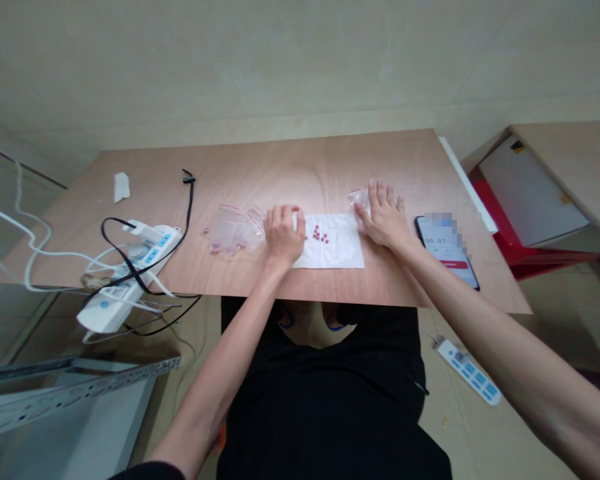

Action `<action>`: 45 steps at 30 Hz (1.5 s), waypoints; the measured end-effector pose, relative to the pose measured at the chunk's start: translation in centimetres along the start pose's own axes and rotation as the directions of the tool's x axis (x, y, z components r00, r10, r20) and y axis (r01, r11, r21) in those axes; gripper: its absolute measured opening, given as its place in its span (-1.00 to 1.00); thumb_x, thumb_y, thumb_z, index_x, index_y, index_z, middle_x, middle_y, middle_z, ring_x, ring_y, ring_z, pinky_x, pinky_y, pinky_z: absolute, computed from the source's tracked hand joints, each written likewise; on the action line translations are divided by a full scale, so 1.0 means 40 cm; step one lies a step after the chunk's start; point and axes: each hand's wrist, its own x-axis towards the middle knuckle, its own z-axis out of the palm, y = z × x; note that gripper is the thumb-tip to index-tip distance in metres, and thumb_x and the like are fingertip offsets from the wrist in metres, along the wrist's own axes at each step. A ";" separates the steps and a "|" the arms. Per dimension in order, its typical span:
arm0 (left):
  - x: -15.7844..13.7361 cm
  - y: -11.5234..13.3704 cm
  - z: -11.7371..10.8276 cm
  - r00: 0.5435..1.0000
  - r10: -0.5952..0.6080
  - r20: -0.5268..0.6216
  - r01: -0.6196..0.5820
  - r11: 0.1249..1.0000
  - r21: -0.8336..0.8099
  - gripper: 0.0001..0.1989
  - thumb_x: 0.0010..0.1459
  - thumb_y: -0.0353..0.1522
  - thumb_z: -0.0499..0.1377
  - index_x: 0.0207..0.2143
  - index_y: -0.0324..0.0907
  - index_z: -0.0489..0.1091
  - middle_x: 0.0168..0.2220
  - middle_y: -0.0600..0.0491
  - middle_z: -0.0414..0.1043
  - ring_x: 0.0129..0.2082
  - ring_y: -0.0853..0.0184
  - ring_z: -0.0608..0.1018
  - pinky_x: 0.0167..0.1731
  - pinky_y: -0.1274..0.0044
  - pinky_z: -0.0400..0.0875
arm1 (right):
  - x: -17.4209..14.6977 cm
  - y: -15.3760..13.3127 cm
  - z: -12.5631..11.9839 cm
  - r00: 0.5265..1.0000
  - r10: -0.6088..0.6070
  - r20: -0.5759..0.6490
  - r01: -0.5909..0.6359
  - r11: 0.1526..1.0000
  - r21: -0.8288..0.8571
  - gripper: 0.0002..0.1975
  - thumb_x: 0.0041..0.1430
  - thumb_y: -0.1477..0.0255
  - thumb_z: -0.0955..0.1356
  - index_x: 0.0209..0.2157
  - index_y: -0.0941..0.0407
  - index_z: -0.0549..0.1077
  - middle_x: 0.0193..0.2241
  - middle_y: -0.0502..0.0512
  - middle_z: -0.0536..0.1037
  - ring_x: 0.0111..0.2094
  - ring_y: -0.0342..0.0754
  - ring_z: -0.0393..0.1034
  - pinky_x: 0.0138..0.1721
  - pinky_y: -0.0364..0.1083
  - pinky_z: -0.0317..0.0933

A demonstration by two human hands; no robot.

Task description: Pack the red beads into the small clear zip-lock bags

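Observation:
My left hand (285,235) rests palm down over the left edge of a white sheet (347,257), its fingers slightly bent and touching the right side of some clear zip bags. Several small red pieces (321,235) lie loose in a cluster on the sheet, to the right of that hand. The clear zip bags (229,223) have red seal lines, and pinkish pieces show at their lower edge. With fingers spread, my right hand (387,217) lies over part of another clear zip bag (359,197) beside the sheet's upper right corner. What is under both palms is hidden.
A phone (447,250) showing a timer lies right of my right forearm. On the left are a white power strip (130,287) with tangled cables, a black strap (191,200) and a white scrap (121,187). Another power strip (469,372) is on the floor.

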 end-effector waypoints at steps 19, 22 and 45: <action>-0.049 -0.060 -0.160 0.949 -0.100 -0.298 0.123 0.991 0.058 -0.64 0.31 -0.27 0.00 0.03 -0.12 0.46 -0.11 -0.11 0.44 -0.06 0.13 0.41 0.04 0.28 0.18 | -0.086 -0.256 -0.073 0.983 -0.053 -0.176 0.158 0.729 0.666 -0.52 0.28 0.08 0.20 -0.30 0.13 0.57 -0.23 0.21 0.61 -0.19 0.06 0.53 -0.14 0.03 0.37; -0.077 0.010 -0.122 0.972 0.046 -0.232 -0.057 0.998 -0.038 -0.69 0.29 -0.25 0.05 -0.03 -0.06 0.51 -0.20 -0.06 0.45 -0.18 0.20 0.43 -0.05 0.34 0.24 | -0.099 -0.320 -0.087 0.998 -0.047 0.029 -0.004 0.463 0.886 -0.47 0.13 -0.05 0.28 -0.42 0.14 0.57 -0.44 0.12 0.59 -0.47 -0.09 0.47 -0.46 -0.12 0.31; -0.067 0.097 -0.088 0.907 -0.127 0.402 0.420 0.202 -0.885 -0.79 -0.06 -0.26 0.36 -0.41 -0.23 0.57 -0.43 0.04 0.59 -0.40 0.37 0.60 -0.27 0.51 0.52 | -0.191 -0.248 -0.078 0.901 -0.223 -0.371 0.388 0.798 0.461 -0.71 0.29 0.37 0.26 -0.07 0.11 0.53 -0.24 0.16 0.43 -0.34 -0.09 0.38 -0.31 -0.04 0.40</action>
